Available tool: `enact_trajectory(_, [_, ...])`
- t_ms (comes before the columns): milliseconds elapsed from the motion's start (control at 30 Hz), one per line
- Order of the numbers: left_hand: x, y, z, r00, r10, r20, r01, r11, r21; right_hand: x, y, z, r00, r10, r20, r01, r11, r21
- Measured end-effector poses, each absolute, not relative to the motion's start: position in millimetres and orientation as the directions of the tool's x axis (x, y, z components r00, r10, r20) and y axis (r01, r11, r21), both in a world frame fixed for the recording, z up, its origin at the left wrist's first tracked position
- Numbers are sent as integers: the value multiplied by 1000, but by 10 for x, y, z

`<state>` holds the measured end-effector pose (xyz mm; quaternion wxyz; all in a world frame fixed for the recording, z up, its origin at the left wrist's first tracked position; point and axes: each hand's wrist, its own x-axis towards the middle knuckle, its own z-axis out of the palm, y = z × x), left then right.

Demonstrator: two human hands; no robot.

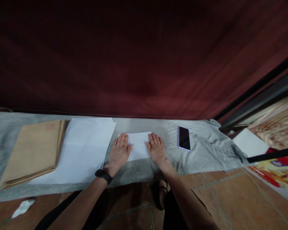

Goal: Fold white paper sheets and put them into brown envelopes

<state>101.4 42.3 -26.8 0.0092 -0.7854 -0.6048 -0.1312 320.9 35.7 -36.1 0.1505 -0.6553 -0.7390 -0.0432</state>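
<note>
A small white sheet of paper (pixel 138 147), perhaps folded, lies flat on the grey cloth in front of me. My left hand (pixel 120 149) rests flat on its left edge, fingers stretched away from me, a black band on that wrist. On the right edge lies my right hand (pixel 156 149), also flat with fingers extended. Neither hand grips anything. Left of my left hand is a stack of larger white paper sheets (pixel 86 143), partly covered on its left side by a pile of brown envelopes (pixel 35 143).
A smartphone (pixel 184 138) lies on the grey cloth (pixel 206 153) to the right. Behind rises a dark red curtain (pixel 139 64). A black metal frame (pixel 259 92) and a red-yellow box (pixel 278 172) stand at right. A crumpled white scrap (pixel 23 207) is on the tiled floor (pixel 206 191).
</note>
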Motion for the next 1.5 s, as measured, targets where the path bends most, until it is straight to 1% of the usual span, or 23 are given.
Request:
enact_trajectory(267, [1012, 409, -270, 228, 942, 246, 944, -276, 179, 3348, 283, -242, -37, 962, 272, 980, 89, -179])
enact_trajectory(433, [1017, 402, -258, 228, 942, 246, 946, -274, 174, 3362, 218, -100, 67, 976, 206, 970, -15, -244])
enact_trajectory(567, [1017, 400, -253, 239, 938, 253, 943, -286, 169, 3370, 181, -71, 156, 978, 139, 929, -97, -357])
enact_trajectory(700, [1021, 407, -258, 226, 940, 255, 949, -272, 159, 3405, 216, -78, 202, 975, 88, 866, -136, -482])
enact_trajectory(767, [1026, 411, -260, 228, 939, 256, 951, -271, 149, 3433, 249, -70, 208, 976, 65, 836, -142, -530])
enact_trajectory(867, [1032, 410, -260, 228, 938, 259, 951, -272, 145, 3469, 287, -48, 171, 985, 17, 778, -125, -616])
enact_trajectory(933, [1031, 410, -266, 228, 939, 259, 950, -273, 152, 3473, 293, -45, 140, 989, -36, 696, -124, -707])
enact_trajectory(1000, [1024, 415, -276, 230, 940, 251, 946, -276, 167, 3458, 290, -54, 126, 987, -96, 576, -152, -803])
enact_trajectory(1067, [1016, 428, -283, 222, 946, 236, 942, -271, 200, 3439, 293, -57, 124, 983, -133, 480, -177, -859])
enact_trajectory(1100, [1013, 436, -280, 212, 950, 228, 939, -263, 222, 3436, 300, -49, 134, 983, -128, 444, -175, -879])
enact_trajectory(1200, [1024, 454, -218, 188, 956, 224, 918, -252, 306, 3495, 351, 57, 240, 970, -31, 326, -110, -939])
enact_trajectory(1267, [1051, 452, -137, 205, 947, 247, 888, -286, 360, 3597, 392, 202, 357, 932, 63, 249, -30, -968])
enact_trajectory(1333, [1091, 436, -43, 241, 930, 277, 846, -341, 410, 3723, 416, 389, 469, 867, 167, 235, 60, -970])
enact_trajectory(1400, [1133, 412, 40, 270, 917, 294, 800, -383, 462, 3828, 411, 580, 588, 750, 302, 277, 165, -947])
enact_trajectory(1433, [1151, 398, 71, 276, 915, 294, 774, -393, 496, 3859, 396, 663, 641, 664, 384, 330, 212, -920])
enact_trajectory(1467, [1168, 385, 96, 278, 917, 286, 745, -394, 538, 3869, 375, 732, 662, 595, 455, 395, 238, -887])
enact_trajectory(1500, [1183, 373, 113, 275, 923, 270, 709, -384, 592, 3858, 349, 781, 650, 561, 513, 459, 248, -853])
